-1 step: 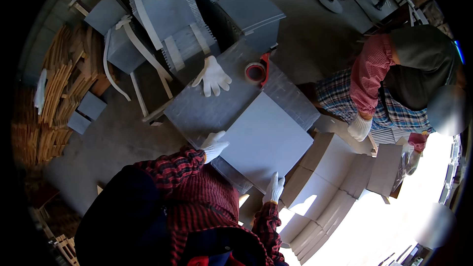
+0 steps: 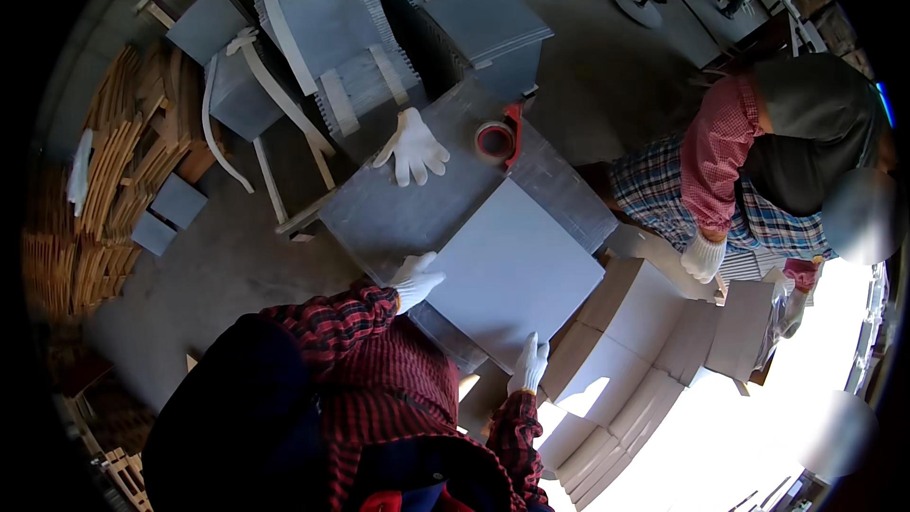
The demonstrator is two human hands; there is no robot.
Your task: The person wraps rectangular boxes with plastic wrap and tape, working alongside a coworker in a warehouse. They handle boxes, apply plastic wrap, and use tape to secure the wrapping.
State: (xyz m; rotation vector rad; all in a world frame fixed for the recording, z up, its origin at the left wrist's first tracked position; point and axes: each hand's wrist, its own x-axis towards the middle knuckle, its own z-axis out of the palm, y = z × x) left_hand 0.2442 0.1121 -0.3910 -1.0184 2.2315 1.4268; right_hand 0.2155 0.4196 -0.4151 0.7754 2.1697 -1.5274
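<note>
Nothing has shifted since the earlier frame: both gloved hands sit at the same spots on the grey tile [image 2: 512, 270], and the spare glove and tape roll lie where they did. That square, pale grey tile lies flat and turned like a diamond on a larger grey slab [image 2: 398, 213], its far corner pointing toward the tape roll and its near edges toward the person in the red plaid shirt. The left hand [image 2: 414, 280], in a white glove, rests at the tile's left corner with the fingers curled over the edge, touching it; whether it truly grips or only presses against it cannot be told. The right hand [image 2: 529, 365], also in a white glove, sits on the tile's near corner with fingers laid flat and extended on the surface, open rather than clenched. The tile thus lies between the two hands, spanning from one to the other and reaching away from the body. A loose white glove [image 2: 413, 149] lies palm down on the slab beyond the tile, well apart from both hands, and a red tape roll [image 2: 495, 139] stands just beside it to the right. To the right of the tile, flattened pale cardboard boxes [image 2: 645, 322] are stacked in a fan. A second person in a checked shirt bends over them, one gloved hand [image 2: 703, 256] touching the cardboard. Wrapped stacks of grey tiles [image 2: 322, 28] stand behind the slab.
</note>
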